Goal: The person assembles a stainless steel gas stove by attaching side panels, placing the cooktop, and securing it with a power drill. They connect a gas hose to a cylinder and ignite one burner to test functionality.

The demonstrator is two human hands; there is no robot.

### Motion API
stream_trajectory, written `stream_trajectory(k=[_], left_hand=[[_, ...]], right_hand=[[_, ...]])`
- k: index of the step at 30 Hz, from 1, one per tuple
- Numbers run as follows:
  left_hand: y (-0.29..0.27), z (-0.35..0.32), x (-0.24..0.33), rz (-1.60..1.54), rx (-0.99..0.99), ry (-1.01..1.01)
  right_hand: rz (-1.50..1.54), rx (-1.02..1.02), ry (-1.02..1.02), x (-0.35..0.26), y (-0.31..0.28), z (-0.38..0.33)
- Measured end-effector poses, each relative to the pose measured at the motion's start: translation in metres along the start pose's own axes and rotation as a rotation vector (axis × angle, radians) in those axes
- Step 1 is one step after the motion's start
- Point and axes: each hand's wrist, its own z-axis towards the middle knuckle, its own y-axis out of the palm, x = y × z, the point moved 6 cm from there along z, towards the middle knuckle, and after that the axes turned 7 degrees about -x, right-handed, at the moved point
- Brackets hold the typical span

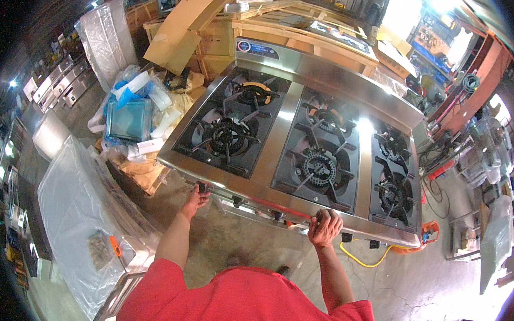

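A wide stainless steel gas range (266, 128) with several black burners stands in front of me. Its raised back panel (333, 68) runs along the far side. My left hand (194, 202) pinches a black control knob (202, 188) at the left end of the front. Curled over the front edge farther right is my right hand (326, 228); what lies under its fingers is partly hidden. Between the hands another black knob (237, 201) shows below the edge. Cast-iron grates (318, 167) sit over the burners, and I see no flame.
Wooden crates (217, 43) and an opened cardboard box (176, 44) stand behind the range. Blue and clear plastic wrapping (129, 117) is piled at left, near a plastic-covered unit (89, 203) with an orange-handled screwdriver (115, 246). A yellow hose (362, 263) reaches an orange object (430, 231) at right.
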Motion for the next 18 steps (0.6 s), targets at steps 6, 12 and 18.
stream_trajectory(k=[6,12,18], left_hand=[[0.012,-0.013,0.015,1.104,0.707,0.74],[0.0,0.016,-0.006,0.041,0.197,0.162],[0.008,-0.014,0.013,0.218,0.222,0.244]], right_hand=[[-0.01,-0.007,0.002,-0.001,0.0,0.001],[-0.033,-0.002,0.006,-0.002,0.0,0.002],[-0.053,-0.023,0.032,0.0,0.003,-0.001]])
